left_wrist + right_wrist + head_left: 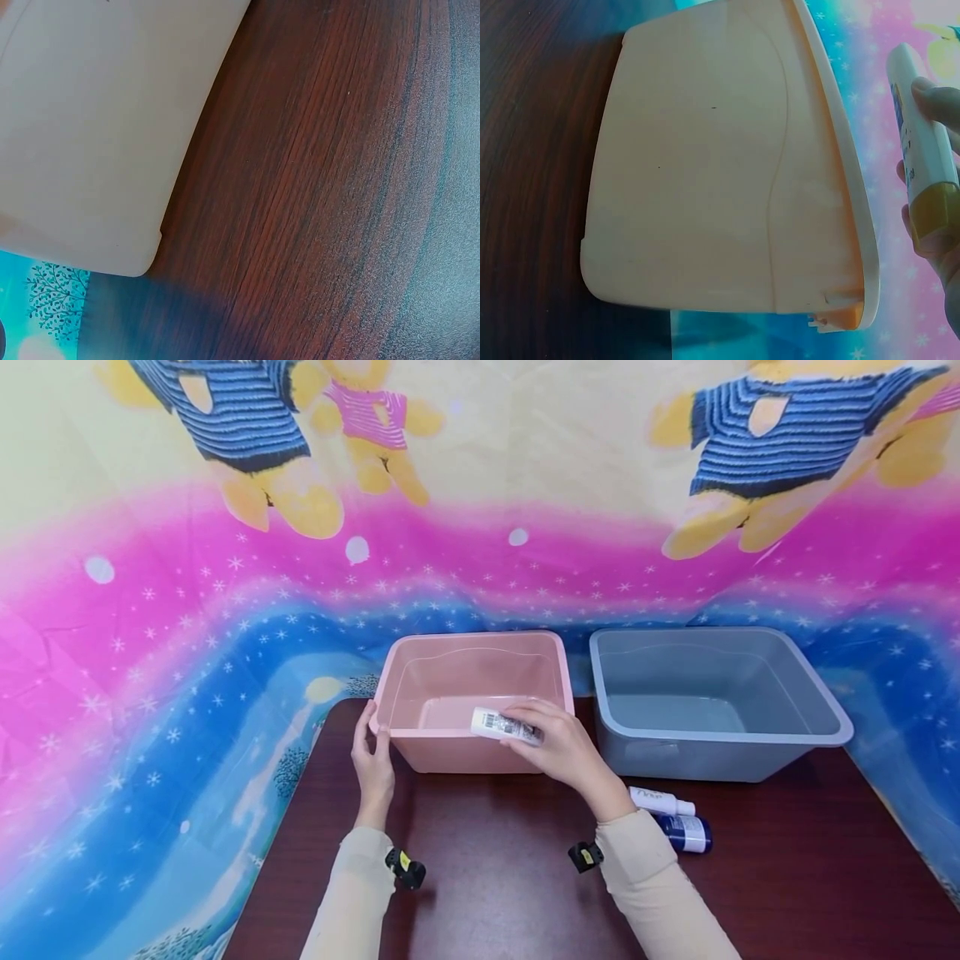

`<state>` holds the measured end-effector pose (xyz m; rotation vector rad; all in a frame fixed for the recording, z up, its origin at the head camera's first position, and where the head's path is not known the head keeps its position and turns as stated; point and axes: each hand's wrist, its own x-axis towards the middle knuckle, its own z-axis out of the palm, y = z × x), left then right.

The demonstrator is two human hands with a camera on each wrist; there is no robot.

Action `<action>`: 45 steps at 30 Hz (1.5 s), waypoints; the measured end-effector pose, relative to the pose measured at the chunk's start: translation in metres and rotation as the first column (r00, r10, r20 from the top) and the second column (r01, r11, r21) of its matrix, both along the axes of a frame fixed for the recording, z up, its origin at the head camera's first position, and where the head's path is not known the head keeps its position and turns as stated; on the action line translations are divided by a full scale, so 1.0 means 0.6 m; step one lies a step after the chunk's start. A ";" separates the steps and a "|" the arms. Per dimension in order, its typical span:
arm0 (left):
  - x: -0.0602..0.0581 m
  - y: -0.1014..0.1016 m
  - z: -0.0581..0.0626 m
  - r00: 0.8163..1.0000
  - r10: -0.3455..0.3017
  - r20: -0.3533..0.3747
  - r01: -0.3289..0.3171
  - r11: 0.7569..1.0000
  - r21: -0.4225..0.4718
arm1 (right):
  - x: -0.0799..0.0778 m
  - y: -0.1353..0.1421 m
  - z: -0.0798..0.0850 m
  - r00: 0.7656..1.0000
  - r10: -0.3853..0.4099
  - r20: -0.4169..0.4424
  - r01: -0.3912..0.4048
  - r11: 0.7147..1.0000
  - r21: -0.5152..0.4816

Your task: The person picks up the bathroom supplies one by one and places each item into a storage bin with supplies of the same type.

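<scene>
My right hand [558,745] grips a small white bottle [497,725] lying sideways just above the front rim of the pink tub [465,753]. A barcode label faces up in the head view. From the right wrist, the same white bottle [924,142] shows a yellow-gold cap [936,214], with thumb and fingers on opposite sides. My left hand [373,772] rests at the tub's front left corner, fingers extended along its side and thumb near the rim. In the left wrist view only the tub's wall [97,135] shows, not the hand.
A grey-blue tub [682,760] stands to the right of the pink one. In front of it lie a white tube-like bottle [652,800] and a dark blue bottle [686,833], partly behind my right sleeve. A patterned cloth [480,552] hangs behind the dark wooden table [480,860].
</scene>
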<state>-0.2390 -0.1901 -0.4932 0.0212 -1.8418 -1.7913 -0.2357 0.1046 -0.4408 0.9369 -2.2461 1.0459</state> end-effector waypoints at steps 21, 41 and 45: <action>-0.009 -0.006 -0.014 0.999 0.006 0.040 -0.006 1.000 -0.001 | -0.014 0.001 0.013 0.994 -0.045 0.101 0.038 0.996 0.075; 0.003 -0.002 0.001 0.999 -0.015 0.044 0.016 1.000 -0.009 | -0.029 0.000 0.015 0.988 -0.044 0.150 0.030 0.995 0.094; 0.003 -0.002 0.001 0.999 -0.015 0.043 0.015 1.000 -0.007 | -0.032 -0.002 0.015 0.989 -0.049 0.139 0.035 0.995 0.098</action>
